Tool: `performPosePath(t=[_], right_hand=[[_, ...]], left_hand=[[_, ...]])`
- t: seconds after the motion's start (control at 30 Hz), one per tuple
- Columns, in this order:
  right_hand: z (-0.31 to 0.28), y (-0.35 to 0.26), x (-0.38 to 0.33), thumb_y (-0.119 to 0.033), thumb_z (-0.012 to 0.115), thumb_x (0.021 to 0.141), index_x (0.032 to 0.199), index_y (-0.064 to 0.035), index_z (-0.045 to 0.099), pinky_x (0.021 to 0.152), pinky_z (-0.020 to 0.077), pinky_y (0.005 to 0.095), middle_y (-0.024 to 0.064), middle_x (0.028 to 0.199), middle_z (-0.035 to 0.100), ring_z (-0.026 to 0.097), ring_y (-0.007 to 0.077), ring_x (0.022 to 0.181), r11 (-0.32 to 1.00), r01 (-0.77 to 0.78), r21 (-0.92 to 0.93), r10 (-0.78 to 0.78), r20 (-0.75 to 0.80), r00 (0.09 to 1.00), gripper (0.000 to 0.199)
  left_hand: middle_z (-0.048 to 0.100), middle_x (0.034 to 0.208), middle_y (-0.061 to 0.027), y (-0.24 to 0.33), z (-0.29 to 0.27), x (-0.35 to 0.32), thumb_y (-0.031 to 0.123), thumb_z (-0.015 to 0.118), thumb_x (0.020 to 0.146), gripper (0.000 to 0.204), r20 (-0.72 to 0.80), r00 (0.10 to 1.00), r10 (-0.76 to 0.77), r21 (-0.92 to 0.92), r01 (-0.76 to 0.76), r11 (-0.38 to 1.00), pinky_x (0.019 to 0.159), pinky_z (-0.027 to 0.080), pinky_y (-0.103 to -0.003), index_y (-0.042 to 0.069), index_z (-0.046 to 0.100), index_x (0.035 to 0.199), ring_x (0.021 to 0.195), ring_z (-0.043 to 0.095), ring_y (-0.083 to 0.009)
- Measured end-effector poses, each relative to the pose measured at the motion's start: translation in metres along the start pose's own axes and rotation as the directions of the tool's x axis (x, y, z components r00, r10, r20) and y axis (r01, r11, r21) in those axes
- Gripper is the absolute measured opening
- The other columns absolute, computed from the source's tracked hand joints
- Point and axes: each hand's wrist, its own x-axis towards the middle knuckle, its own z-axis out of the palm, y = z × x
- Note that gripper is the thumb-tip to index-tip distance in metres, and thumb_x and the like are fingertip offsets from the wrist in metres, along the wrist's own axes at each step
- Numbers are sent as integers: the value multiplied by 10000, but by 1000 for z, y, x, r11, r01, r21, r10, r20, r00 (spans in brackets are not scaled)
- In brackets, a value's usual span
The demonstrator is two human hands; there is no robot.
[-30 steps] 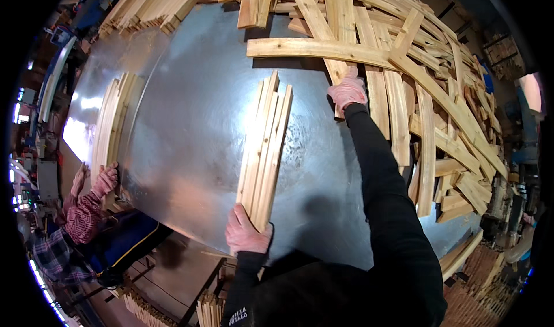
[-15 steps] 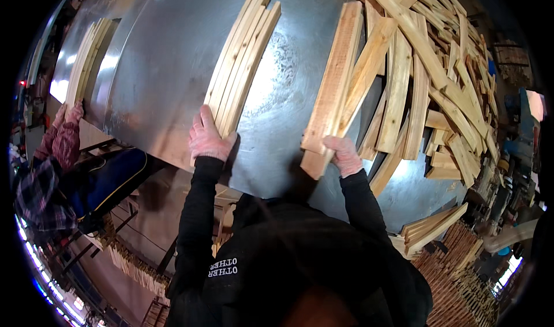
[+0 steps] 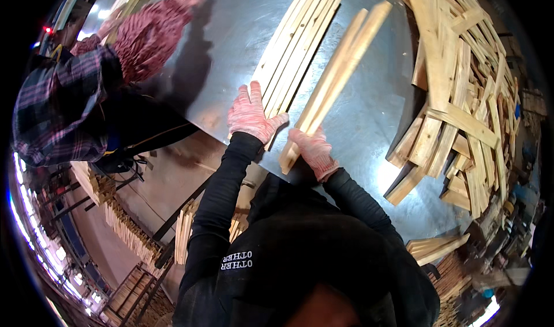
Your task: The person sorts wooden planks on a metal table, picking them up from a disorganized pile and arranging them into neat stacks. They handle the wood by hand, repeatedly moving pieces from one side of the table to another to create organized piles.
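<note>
1. A slat row (image 3: 295, 47), several pale wooden slats side by side, lies flat on a grey metal surface (image 3: 372, 110). Its long axis runs away from the wearer and slants to the right. Every place below is told from this row.
2. The left hand (image 3: 257, 114), in a pinkish glove, touches the row's near end. Its fingers are apart: some point up along the row's left side, and the thumb stretches right across the near end.
3. Just right of the row, the right hand (image 3: 314, 152), also gloved, has its fingers clamped on the near part of the held slats (image 3: 337, 76), at least two together.
4. The held slats run almost parallel to the row, with a narrow strip of bare metal between. Their near end reaches slightly closer to the wearer than the row's. Whether they touch the metal cannot be told.
5. The right hand is nearer to the row's right edge, which faces the held slats.
6. The surface's near edge passes close below the row's near end. Open metal spreads farther right, up to a jumbled board pile (image 3: 456, 105).
7. Left of the row, a co-worker's knitted sleeve (image 3: 151, 41) reaches over the surface.
</note>
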Motion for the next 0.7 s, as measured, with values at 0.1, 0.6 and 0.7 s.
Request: performPosePath(t=[0.1,0.6,0.7], right_hand=[[18,-21,1,-249,712,890,1337,-17,441,744,526,311,85,992,627,601,151,887,948,162,-274,-152,58,987,572],[-30,-60,64,-446,629,903,1488,67,237,1020,424,457,270,1293,583,560,416,1186,227,263,-938,-355,172,919,871],[-66,-158,92,-405,725,823,1472,21,290,1022,423,488,273,1389,467,500,445,1235,6,-160,-987,-902,-74,426,890]], left_hand=[[287,1513,-349,0,-2,-1,695,683,720,1156,-25,999,-37,-95,34,995,1114,328,-508,-16,247,1521,1362,376,-471],[268,1495,-366,21,-19,4,735,700,677,1215,60,993,-103,73,99,992,1099,275,-595,-5,240,1522,1370,309,-512],[278,1495,-348,13,-4,2,765,670,684,1223,11,997,-76,182,73,981,1107,264,-588,-7,228,1523,1377,299,-499]])
